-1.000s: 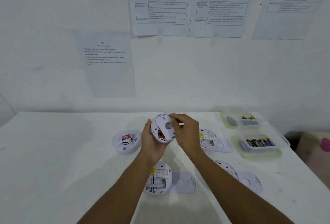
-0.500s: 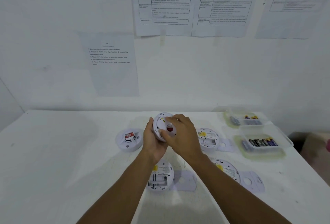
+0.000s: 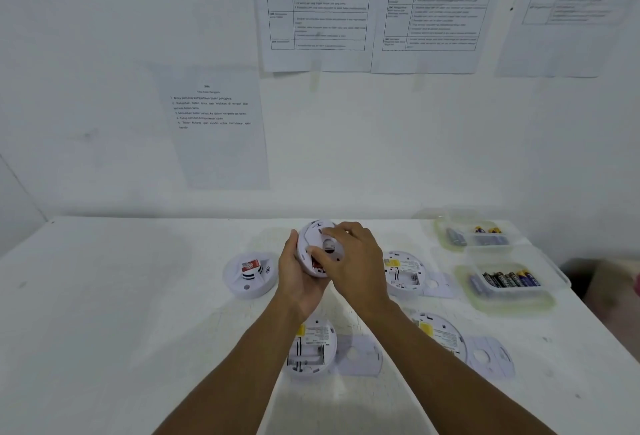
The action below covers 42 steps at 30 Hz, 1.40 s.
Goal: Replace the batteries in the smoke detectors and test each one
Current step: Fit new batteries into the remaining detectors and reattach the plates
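**Item 1, in hand.** Held smoke detector [image 3: 308, 244], raised over the middle of the table [image 3: 104, 296], back towards the camera. The left hand [image 3: 298, 278] grips its rim from 9 o'clock. The right hand [image 3: 356, 261] curls its fingers onto the back plate from 3 o'clock. Red shows under the plate's lower edge. Judged: the plate is being closed over the batteries, with the test yet to come.

**Item 2.** Closed detector [image 3: 251, 275], at 9 o'clock of item 1, face up with a red label. Probably finished; whether it has been tested cannot be told.

**Items 3–5.** 3 open detectors lie backs up, with battery bays that look empty:
- 3 o'clock detector [image 3: 403, 273]
- 6 o'clock detector [image 3: 311, 348]
- 5 o'clock detector [image 3: 441, 334]

A loose plate lies just beside each [image 3: 438, 285] [image 3: 360, 355] [image 3: 488, 358].

**Item 6.** 2 clear trays hold batteries: the far tray [image 3: 446, 244] at 2 o'clock and the near tray [image 3: 554, 278] at 3 o'clock. Which holds fresh cells cannot be told.

**Tally.** 1 apparently done, 1 being closed, 3 left.
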Tool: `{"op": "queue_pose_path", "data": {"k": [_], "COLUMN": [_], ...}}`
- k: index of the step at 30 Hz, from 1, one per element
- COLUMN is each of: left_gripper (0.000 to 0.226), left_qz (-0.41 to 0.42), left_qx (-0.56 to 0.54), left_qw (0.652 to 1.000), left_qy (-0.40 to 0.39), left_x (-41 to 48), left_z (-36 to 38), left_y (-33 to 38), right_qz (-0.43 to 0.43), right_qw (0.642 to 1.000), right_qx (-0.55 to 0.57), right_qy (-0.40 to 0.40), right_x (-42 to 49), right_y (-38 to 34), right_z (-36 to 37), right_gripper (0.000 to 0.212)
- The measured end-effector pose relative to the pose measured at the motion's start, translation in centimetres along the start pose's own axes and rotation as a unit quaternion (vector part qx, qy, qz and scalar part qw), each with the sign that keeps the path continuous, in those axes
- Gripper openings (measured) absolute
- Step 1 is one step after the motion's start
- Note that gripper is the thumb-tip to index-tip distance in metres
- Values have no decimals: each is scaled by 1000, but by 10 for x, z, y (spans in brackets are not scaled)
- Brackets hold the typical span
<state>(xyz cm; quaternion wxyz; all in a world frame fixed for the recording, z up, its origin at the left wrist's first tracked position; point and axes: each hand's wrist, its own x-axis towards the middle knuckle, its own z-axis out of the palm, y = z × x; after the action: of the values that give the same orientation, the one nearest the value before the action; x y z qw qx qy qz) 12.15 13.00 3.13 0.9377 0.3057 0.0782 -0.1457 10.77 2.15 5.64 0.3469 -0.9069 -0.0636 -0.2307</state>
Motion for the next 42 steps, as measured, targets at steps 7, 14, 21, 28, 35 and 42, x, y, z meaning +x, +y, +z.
{"op": "queue_pose_path", "data": {"k": [7,14,21,28,35,42], "left_gripper": [56,52,54,53,36,25], "left_qz": [6,14,34,67,93,79], "left_qx": [20,11,32,98,244,352], "left_qw": [1000,1000,999,993,965,931], "left_qy": [-1,8,9,-1,-20,52], "left_x": [1,2,5,10,12,17], "left_z": [1,1,3,-4,-9,-33], "left_y": [0,-2,-3,4,19,24], "right_qz": [4,-2,52,145,276,352], "right_qw": [1000,999,998,985,884,819], "right_qx": [15,8,10,93,370,447], "right_qy": [25,37,34,5,-70,-69], "right_x": [8,8,11,13,13,11], "right_y": [-3,-2,-5,0,9,26], "right_z": [-2,4,5,9,0,-5], "right_gripper": [47,50,48,47,29,26]}}
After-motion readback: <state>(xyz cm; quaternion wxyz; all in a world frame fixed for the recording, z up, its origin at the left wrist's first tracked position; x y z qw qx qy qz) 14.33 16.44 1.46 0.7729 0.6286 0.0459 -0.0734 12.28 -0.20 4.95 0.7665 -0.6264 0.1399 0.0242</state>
